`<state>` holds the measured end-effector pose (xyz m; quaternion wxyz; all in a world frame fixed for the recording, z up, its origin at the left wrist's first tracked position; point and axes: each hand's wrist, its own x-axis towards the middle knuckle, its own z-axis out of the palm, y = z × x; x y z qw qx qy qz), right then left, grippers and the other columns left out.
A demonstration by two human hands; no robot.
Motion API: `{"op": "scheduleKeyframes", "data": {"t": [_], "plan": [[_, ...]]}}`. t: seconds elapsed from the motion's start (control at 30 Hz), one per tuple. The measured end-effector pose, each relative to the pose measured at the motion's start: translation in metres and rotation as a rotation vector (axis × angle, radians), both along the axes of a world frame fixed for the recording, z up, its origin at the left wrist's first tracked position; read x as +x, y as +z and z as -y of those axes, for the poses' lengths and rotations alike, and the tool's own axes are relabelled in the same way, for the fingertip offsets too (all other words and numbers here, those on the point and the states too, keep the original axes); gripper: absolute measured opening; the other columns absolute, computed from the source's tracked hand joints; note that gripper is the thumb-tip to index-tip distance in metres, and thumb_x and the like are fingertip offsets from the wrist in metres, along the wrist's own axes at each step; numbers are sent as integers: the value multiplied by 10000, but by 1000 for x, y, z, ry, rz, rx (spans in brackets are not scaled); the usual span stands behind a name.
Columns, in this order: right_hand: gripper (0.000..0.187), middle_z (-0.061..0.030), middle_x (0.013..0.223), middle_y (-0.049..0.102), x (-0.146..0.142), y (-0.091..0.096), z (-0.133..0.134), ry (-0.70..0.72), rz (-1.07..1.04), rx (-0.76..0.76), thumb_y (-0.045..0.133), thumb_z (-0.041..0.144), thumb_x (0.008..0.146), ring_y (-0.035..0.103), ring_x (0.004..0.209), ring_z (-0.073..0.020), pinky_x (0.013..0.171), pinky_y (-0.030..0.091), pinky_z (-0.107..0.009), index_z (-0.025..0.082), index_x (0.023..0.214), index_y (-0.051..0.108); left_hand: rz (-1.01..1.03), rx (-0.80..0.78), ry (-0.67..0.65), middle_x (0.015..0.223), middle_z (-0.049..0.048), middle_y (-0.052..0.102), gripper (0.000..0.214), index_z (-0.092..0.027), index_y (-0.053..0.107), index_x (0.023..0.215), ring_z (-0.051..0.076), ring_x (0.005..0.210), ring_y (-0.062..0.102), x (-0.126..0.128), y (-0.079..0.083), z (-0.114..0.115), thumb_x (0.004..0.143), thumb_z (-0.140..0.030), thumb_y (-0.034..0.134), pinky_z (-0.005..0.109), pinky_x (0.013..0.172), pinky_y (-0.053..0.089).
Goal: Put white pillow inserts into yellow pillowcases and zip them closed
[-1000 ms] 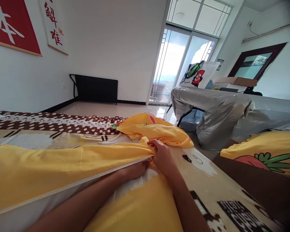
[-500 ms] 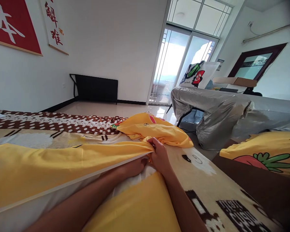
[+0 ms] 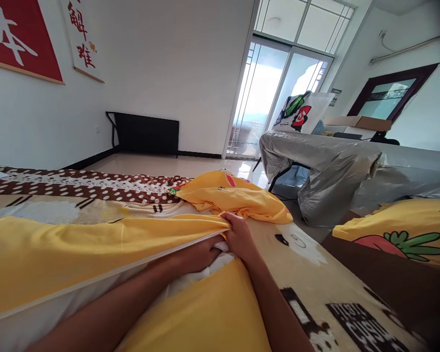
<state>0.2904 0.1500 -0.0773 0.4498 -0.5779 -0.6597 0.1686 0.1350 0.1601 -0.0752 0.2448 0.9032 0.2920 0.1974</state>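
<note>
A yellow duvet cover (image 3: 106, 244) lies across the bed, its white-edged opening facing me. Through that opening reaches my left hand (image 3: 203, 252), closed at the corner on white inner fabric (image 3: 223, 247); its fingertips are partly hidden. My right hand (image 3: 238, 237) is closed around the gathered yellow corner of the cover, right beside the left hand. The cover's lower yellow layer (image 3: 201, 313) spreads out beneath my forearms. Just beyond both hands rests a crumpled yellow printed cloth piece (image 3: 242, 198).
A patterned beige and brown blanket (image 3: 297, 259) covers the bed. At the right lies another yellow piece with a carrot print (image 3: 396, 234). Behind it stands a table under grey plastic sheeting (image 3: 326, 166), bearing a printed bag (image 3: 300, 115) and boxes. A black folded panel (image 3: 146, 134) leans by the wall.
Both hands have shifted slightly left, keeping their grip. More of the white fabric shows at the left hand's fingers.
</note>
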Motion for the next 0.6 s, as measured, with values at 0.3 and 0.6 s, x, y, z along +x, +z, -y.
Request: {"op": "scheduleKeyframes", "data": {"t": [0.3, 0.6], "plan": [[296, -30, 782, 583, -2, 8, 6, -48, 11, 207, 410, 107, 529, 545, 756, -172, 670, 394, -250, 191, 731, 608, 41, 48, 41, 1451, 48, 407, 475, -253, 361, 1411, 210, 1388, 280, -8, -12, 4, 949, -364, 344, 456, 1202, 153], [244, 7, 689, 631, -1, 0, 1, -26, -76, 50, 407, 140, 556, 539, 684, -166, 631, 375, -245, 198, 708, 590, 16, 128, -3, 1327, 8, 540, 506, -325, 321, 1422, 177, 1312, 392, -1, 2, 3, 926, -291, 414, 385, 1189, 212]]}}
